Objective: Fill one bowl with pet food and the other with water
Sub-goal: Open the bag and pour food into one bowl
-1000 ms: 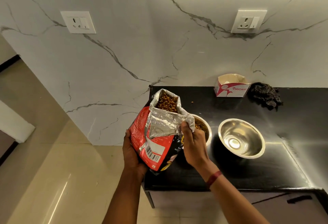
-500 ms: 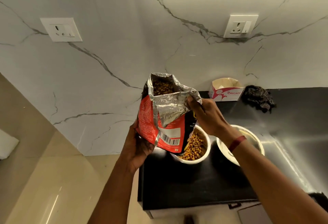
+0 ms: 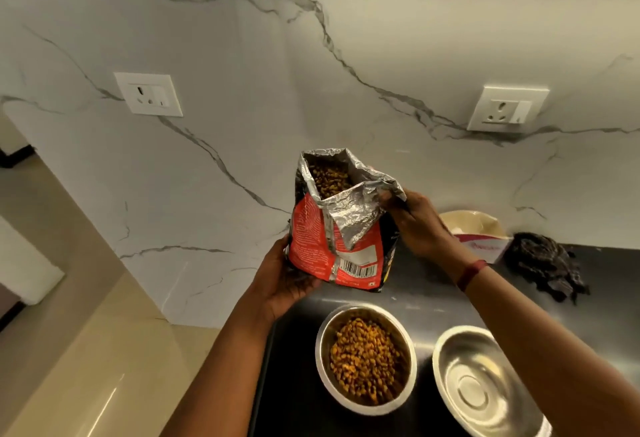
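Note:
A red pet food bag (image 3: 325,246) with a silver foil lining is held upright above the black counter (image 3: 429,301), its top open and brown kibble showing inside. My left hand (image 3: 287,280) grips the bag's lower left side. My right hand (image 3: 415,222) pinches the folded foil flap at the bag's upper right. Below the bag, a steel bowl (image 3: 365,358) holds a heap of orange-brown kibble. Right beside it sits a second steel bowl (image 3: 481,384), with nothing in it, partly covered by my right forearm.
A small pink-and-white carton (image 3: 481,239) and a dark crumpled cloth (image 3: 543,263) lie at the back of the counter. The marble wall carries two sockets (image 3: 149,94) (image 3: 507,109). The counter's left edge drops to a beige tiled floor (image 3: 86,350).
The bag has been lifted up and back, away from the kibble bowl, and stands more upright. The view has tilted so both bowls now sit below the bag.

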